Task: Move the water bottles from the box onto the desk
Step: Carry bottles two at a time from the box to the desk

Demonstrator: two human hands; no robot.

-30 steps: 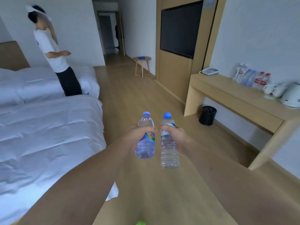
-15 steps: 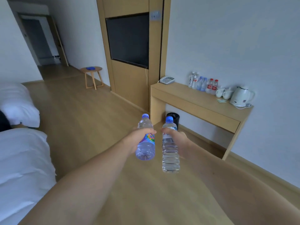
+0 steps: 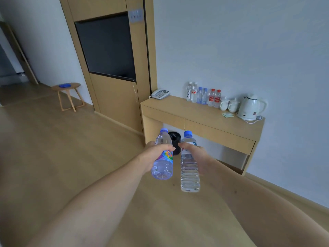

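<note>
A person's left hand (image 3: 156, 154) grips a blue-capped water bottle with a rainbow label (image 3: 162, 156), while the right hand (image 3: 196, 155) holds a clear ribbed bottle (image 3: 189, 168) just beside it, both upright above a wooden floor (image 3: 53, 157). Beyond the hands stands a wooden desk (image 3: 178, 108) bearing a telephone (image 3: 160, 94), six bottles in a row (image 3: 203, 95), two cups (image 3: 228, 104) and a white kettle (image 3: 249, 107). A black bin (image 3: 175, 139) shows between the held bottles, under the desk.
</note>
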